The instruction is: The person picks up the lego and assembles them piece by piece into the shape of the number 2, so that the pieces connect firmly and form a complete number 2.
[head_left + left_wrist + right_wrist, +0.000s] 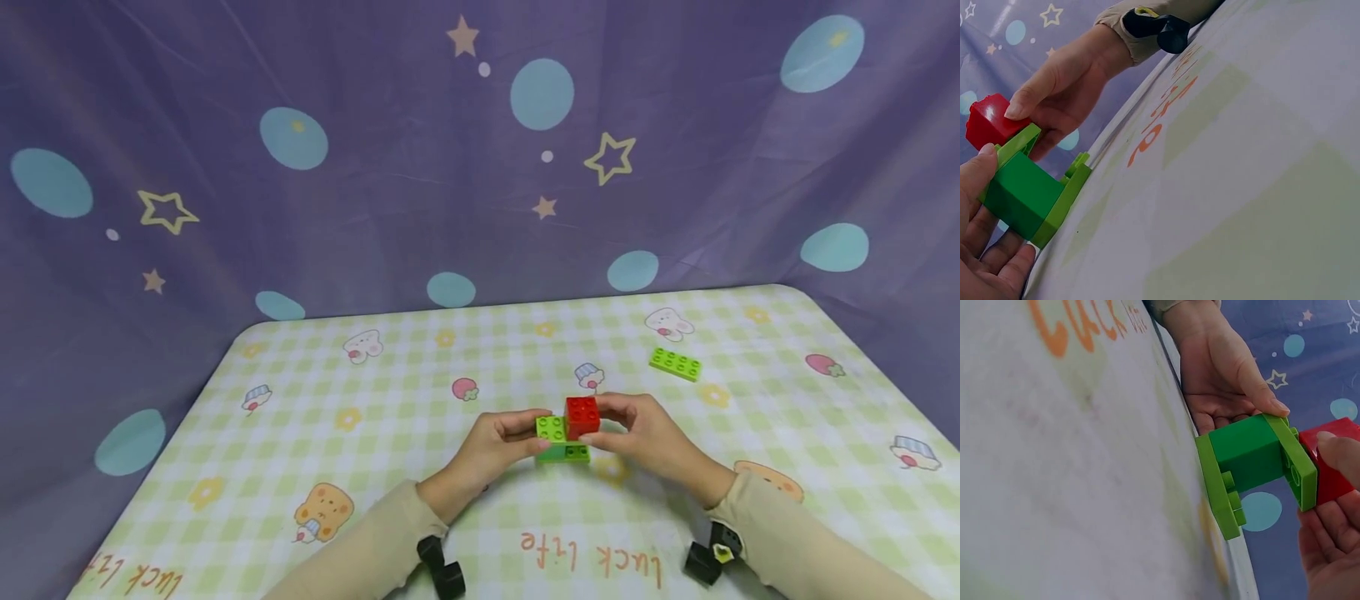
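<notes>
While the left hand [495, 443] pinched the green stack [1247, 453] standing on the table [405, 375], the right hand [647, 435] gripped the red brick [582, 418] at the right end of the top plate [551, 428], whose long axis ran from hand to hand. Whether it sat fully down I couldn't tell. A loose plate [675, 364] lay farther off.

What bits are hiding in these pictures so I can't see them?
- Head view: the dark green block's top, hidden under the upper light green brick.
- Head view: the underside of the separate light green brick, hidden because it lies on the tablecloth.
- Left wrist view: part of the left hand, cut off by the left edge.
- Right wrist view: some orange letters, blurred and cut off by the top edge.
</notes>
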`<act>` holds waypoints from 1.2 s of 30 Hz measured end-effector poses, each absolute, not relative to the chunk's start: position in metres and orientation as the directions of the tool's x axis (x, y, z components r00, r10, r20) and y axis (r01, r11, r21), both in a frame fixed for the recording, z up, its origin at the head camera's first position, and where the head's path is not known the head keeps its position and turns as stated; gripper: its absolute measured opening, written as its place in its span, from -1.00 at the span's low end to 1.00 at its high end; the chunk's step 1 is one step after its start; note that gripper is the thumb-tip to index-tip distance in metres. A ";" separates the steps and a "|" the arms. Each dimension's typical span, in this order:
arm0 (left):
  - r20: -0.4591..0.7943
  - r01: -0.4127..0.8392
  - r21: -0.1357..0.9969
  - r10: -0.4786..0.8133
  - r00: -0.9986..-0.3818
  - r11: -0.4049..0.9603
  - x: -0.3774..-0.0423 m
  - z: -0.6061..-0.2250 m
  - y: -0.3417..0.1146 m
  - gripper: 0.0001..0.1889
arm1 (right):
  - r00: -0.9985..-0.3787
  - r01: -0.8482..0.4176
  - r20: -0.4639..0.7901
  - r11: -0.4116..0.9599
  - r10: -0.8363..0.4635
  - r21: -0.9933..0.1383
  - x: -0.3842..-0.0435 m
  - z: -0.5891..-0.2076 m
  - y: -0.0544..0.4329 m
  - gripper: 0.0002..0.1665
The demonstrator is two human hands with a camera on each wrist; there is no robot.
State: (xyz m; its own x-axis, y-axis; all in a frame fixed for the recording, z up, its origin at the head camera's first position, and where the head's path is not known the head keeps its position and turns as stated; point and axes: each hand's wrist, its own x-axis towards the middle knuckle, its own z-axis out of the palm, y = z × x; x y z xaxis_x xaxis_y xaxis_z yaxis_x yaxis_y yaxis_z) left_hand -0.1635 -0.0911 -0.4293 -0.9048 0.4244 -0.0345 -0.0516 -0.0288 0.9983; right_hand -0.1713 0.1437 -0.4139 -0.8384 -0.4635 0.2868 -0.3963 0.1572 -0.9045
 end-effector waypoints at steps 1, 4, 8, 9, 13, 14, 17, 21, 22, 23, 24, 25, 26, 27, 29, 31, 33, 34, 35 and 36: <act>-0.036 -0.052 0.998 0.423 -0.906 -0.028 -0.163 -0.429 -0.091 -0.56 | -0.833 -0.418 0.302 0.169 -0.464 -0.892 -0.171 -0.414 0.144 -0.66; -0.035 -0.050 0.998 0.419 -0.907 -0.026 -0.163 -0.429 -0.093 -0.56 | -0.821 -0.474 0.338 0.219 -0.460 -0.853 -0.170 -0.412 0.142 -0.63; -0.031 -0.044 0.999 0.417 -0.908 -0.022 -0.163 -0.429 -0.094 -0.57 | -0.821 -0.500 0.344 0.285 -0.455 -0.818 -0.168 -0.409 0.141 -0.61; -0.031 -0.044 0.999 0.416 -0.909 -0.022 -0.163 -0.429 -0.094 -0.57 | -0.821 -0.501 0.342 0.290 -0.457 -0.815 -0.168 -0.409 0.141 -0.61; -0.031 -0.045 0.999 0.412 -0.911 -0.026 -0.163 -0.428 -0.095 -0.57 | -0.831 -0.465 0.306 0.278 -0.464 -0.840 -0.170 -0.408 0.140 -0.62; -0.031 -0.045 0.999 0.411 -0.911 -0.026 -0.163 -0.428 -0.095 -0.57 | -0.834 -0.454 0.297 0.273 -0.465 -0.848 -0.171 -0.408 0.140 -0.62; -0.034 -0.046 0.999 0.411 -0.911 -0.021 -0.164 -0.428 -0.095 -0.57 | -0.848 -0.406 0.259 0.250 -0.463 -0.879 -0.173 -0.409 0.139 -0.62; -0.035 -0.043 0.999 0.406 -0.913 -0.010 -0.164 -0.428 -0.096 -0.58 | -0.860 -0.348 0.224 0.206 -0.459 -0.915 -0.174 -0.410 0.138 -0.61; -0.033 -0.040 0.999 0.404 -0.914 -0.008 -0.164 -0.428 -0.097 -0.58 | -0.862 -0.335 0.217 0.194 -0.458 -0.922 -0.174 -0.410 0.138 -0.61; -0.032 -0.039 0.999 0.403 -0.915 -0.010 -0.164 -0.428 -0.097 -0.58 | -0.865 -0.320 0.208 0.183 -0.456 -0.930 -0.174 -0.410 0.137 -0.60; -0.029 -0.037 0.999 0.406 -0.913 -0.013 -0.164 -0.429 -0.097 -0.58 | -0.870 -0.306 0.199 0.176 -0.452 -0.936 -0.173 -0.411 0.138 -0.60; -0.024 -0.035 0.999 0.411 -0.911 -0.020 -0.164 -0.429 -0.097 -0.58 | -0.875 -0.287 0.187 0.167 -0.447 -0.943 -0.173 -0.411 0.138 -0.60; -0.022 -0.035 0.999 0.417 -0.909 -0.024 -0.164 -0.430 -0.097 -0.57 | -0.880 -0.270 0.176 0.160 -0.441 -0.950 -0.172 -0.411 0.138 -0.60; -0.017 -0.033 0.999 0.424 -0.906 -0.030 -0.165 -0.430 -0.096 -0.57 | -0.885 -0.246 0.159 0.150 -0.438 -0.957 -0.172 -0.412 0.139 -0.60; -0.011 -0.030 0.999 0.434 -0.901 -0.037 -0.165 -0.431 -0.095 -0.57 | -0.892 -0.194 0.122 0.124 -0.435 -0.973 -0.171 -0.414 0.140 -0.57; -0.006 -0.024 0.999 0.440 -0.898 -0.036 -0.165 -0.432 -0.094 -0.57 | -0.896 -0.144 0.091 0.091 -0.435 -0.985 -0.170 -0.417 0.141 -0.55; -0.003 -0.019 0.999 0.441 -0.897 -0.032 -0.165 -0.431 -0.094 -0.57 | -0.896 -0.109 0.074 0.055 -0.439 -0.993 -0.168 -0.419 0.140 -0.54; -0.003 -0.017 0.999 0.441 -0.898 -0.028 -0.165 -0.432 -0.093 -0.57 | -0.895 -0.103 0.075 0.039 -0.439 -0.994 -0.167 -0.420 0.140 -0.54; -0.002 -0.016 1.000 0.442 -0.897 -0.026 -0.165 -0.432 -0.093 -0.57 | -0.895 -0.103 0.081 0.025 -0.439 -0.994 -0.167 -0.421 0.140 -0.54; -0.002 -0.015 1.000 0.444 -0.896 -0.026 -0.165 -0.431 -0.093 -0.57 | -0.894 -0.106 0.091 0.011 -0.440 -0.994 -0.166 -0.422 0.139 -0.54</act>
State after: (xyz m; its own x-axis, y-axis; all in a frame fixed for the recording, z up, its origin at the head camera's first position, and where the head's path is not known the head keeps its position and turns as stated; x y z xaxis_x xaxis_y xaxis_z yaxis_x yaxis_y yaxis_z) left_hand -0.1646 -0.0930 -0.4315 -0.8962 0.4437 -0.0020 -0.0152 -0.0262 0.9995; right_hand -0.1664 0.1391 -0.4223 -0.8935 -0.4397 0.0907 -0.1064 0.0110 -0.9943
